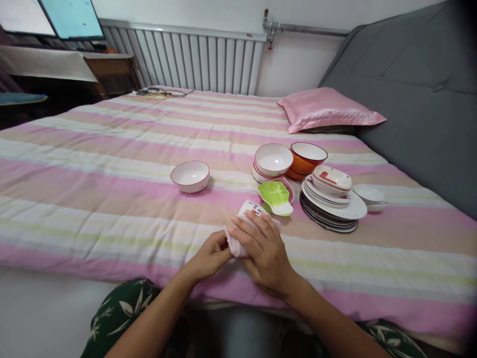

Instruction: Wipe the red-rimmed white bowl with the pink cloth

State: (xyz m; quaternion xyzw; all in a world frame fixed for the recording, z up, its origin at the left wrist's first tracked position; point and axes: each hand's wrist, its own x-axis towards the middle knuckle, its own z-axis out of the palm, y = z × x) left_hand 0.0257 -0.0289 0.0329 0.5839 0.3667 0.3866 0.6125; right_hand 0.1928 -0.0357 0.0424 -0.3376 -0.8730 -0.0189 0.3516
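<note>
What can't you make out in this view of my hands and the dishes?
All in the head view:
- Full shape of the white piece with dark and red lettering: covered by the right hand and pale pink cloth.
- Its wording: too small.
- Left hand's fingertips: hidden by the cloth.
- Dark layer beneath the pink satin pillow: mostly covered.
- Leftmost lit screen: cut off by the edge.

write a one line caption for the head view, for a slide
Two hands hold a pink cloth against a white dish with lettering, beside a green leaf-shaped dish on a striped bedspread
</note>
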